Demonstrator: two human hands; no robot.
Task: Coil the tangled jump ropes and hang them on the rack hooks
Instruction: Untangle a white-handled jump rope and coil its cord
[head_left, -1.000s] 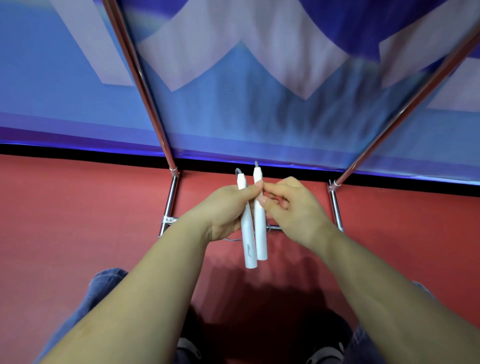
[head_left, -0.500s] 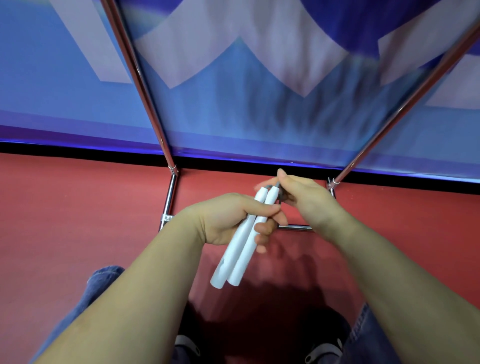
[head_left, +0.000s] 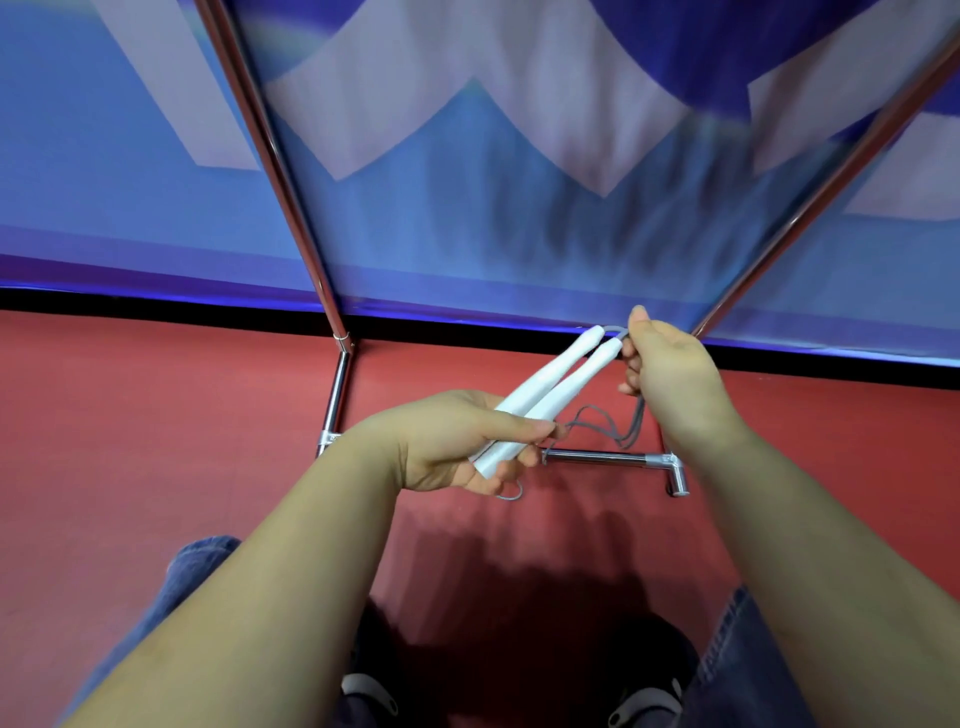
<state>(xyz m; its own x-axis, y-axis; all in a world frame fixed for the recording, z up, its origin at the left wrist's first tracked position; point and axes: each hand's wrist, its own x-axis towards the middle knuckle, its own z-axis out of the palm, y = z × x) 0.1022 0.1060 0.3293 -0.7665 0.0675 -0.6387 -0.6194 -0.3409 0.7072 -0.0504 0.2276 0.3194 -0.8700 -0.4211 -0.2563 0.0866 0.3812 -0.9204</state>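
Two white jump rope handles (head_left: 550, 384) lie side by side, tilted up to the right. My left hand (head_left: 462, 441) grips their lower ends. My right hand (head_left: 670, 374) pinches the thin grey cord (head_left: 631, 415) right at the handles' upper tips. Loose loops of that cord hang between my hands, and a small loop shows under my left hand. The chrome rack (head_left: 608, 458) stands just beyond, with its base bar on the floor and two slanted poles rising out of view. No hooks are in view.
The floor is red (head_left: 156, 441). A blue, white and purple banner wall (head_left: 467, 182) stands behind the rack, with a black strip at its foot. My knees in jeans (head_left: 197, 571) and my shoes (head_left: 369, 696) fill the bottom of the view.
The handles have swung from upright to slanting up-right. My left hand slid down to their lower ends. My right hand moved right and up, drawing the grey cord out from the tips.
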